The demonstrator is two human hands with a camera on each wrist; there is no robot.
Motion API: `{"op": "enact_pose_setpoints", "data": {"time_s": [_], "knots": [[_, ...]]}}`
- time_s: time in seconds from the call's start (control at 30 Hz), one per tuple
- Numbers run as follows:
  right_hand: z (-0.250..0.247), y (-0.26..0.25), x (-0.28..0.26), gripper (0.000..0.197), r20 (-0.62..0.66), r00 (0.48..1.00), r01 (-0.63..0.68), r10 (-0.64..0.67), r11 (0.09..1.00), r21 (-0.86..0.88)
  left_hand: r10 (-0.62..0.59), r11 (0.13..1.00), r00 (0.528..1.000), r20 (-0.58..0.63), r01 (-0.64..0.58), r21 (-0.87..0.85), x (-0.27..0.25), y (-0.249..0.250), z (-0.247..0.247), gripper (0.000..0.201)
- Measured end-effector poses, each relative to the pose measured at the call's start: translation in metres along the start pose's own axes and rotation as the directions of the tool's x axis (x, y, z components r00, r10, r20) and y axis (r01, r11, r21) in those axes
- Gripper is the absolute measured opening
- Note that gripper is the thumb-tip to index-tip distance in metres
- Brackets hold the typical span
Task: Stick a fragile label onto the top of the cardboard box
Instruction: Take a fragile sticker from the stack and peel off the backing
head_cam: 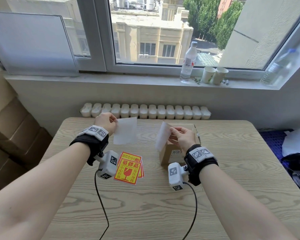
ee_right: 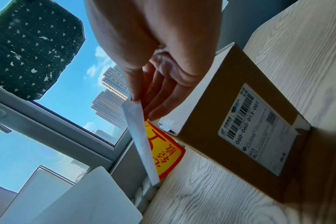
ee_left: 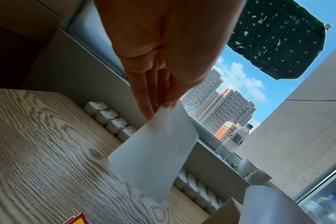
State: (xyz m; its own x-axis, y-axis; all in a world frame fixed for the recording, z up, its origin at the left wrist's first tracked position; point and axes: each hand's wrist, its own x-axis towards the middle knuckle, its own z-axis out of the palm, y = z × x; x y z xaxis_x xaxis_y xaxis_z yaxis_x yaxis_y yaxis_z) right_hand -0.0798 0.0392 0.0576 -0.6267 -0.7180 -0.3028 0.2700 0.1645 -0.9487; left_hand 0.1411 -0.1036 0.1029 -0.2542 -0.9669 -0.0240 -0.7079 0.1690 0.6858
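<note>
My left hand (head_cam: 116, 122) pinches a blank white backing sheet (head_cam: 126, 131) by its upper left corner and holds it above the table; the left wrist view shows the hand (ee_left: 159, 109) and the sheet (ee_left: 153, 151) hanging down. My right hand (head_cam: 173, 131) pinches the peeled fragile label (head_cam: 163, 135) by its top edge, white back toward me, just left of and above the brown cardboard box (head_cam: 170, 153). In the right wrist view the label's (ee_right: 163, 148) yellow and red face points toward the box (ee_right: 211, 113). A stack of fragile labels (head_cam: 129, 168) lies near my left wrist.
The wooden table (head_cam: 145, 213) stands against a white radiator (head_cam: 145, 111). On the window sill are a water bottle (head_cam: 188, 63), two paper cups (head_cam: 215, 75) and another bottle (head_cam: 279, 68). Stacked cartons (head_cam: 7, 127) stand at left, a black bag (head_cam: 298, 168) at right.
</note>
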Motion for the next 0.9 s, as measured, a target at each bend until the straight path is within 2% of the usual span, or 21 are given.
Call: {"op": "enact_pose_setpoints", "data": {"time_s": [0.23,0.37,0.53,0.77,0.9], "knots": [[0.016,-0.004,-0.003,0.009,0.058,0.998,-0.008,0.008,1.0,-0.013,-0.051,0.991,0.993,0.106,0.064,-0.118,0.0,-0.021,0.006,0.008],[0.031,0.0,-0.008,0.01,0.109,0.994,-0.002,0.002,1.0,-0.006,-0.128,0.973,0.967,0.219,0.165,-0.158,-0.011,-0.034,0.014,0.022],[0.049,0.021,-0.012,0.011,0.147,0.988,-0.033,0.037,0.999,-0.028,-0.233,0.955,0.916,0.328,0.279,-0.098,-0.017,-0.08,0.045,0.03],[0.066,0.06,-0.013,0.016,0.119,0.988,-0.085,0.097,0.99,-0.108,-0.293,0.928,0.861,0.416,0.361,-0.095,-0.026,-0.13,0.085,0.009],[0.069,0.075,-0.014,0.009,0.097,0.987,-0.117,0.131,0.984,-0.137,-0.307,0.927,0.845,0.439,0.37,-0.066,-0.021,-0.156,0.101,0.012]]}}
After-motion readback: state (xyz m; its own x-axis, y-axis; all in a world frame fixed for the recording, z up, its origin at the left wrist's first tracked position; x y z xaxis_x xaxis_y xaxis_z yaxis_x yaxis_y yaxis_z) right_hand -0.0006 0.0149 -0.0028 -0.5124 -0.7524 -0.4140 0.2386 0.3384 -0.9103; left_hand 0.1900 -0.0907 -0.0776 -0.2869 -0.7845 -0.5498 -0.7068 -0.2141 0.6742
